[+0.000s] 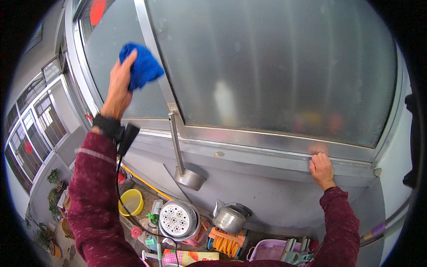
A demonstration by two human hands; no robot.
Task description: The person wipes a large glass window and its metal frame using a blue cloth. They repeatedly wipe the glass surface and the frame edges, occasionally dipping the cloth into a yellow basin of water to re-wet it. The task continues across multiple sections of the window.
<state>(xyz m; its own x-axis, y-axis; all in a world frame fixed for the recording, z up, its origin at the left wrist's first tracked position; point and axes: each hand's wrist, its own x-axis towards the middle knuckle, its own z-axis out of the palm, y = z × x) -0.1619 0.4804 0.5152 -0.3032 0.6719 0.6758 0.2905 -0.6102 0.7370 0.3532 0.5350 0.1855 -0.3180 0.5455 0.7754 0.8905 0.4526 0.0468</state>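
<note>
My left hand (120,80) is raised at the upper left and grips a folded blue cloth (141,68) in front of the metal window frame and the narrower frosted pane (113,43). A black device with a cable is strapped to that wrist. My right hand (321,168) rests with curled fingers on the aluminium sill track (267,152), below the large frosted glass pane (273,66); I see nothing in it. Between the hands, a long-handled metal ladle (190,178) hangs from the window frame.
Below the sill stand a yellow basin (131,202), a perforated metal steamer (177,220), a metal kettle (229,218), a coiled orange hose (227,242) and a purple tub (270,248). Potted plants (53,197) line the left side. A pole (383,227) leans at the right.
</note>
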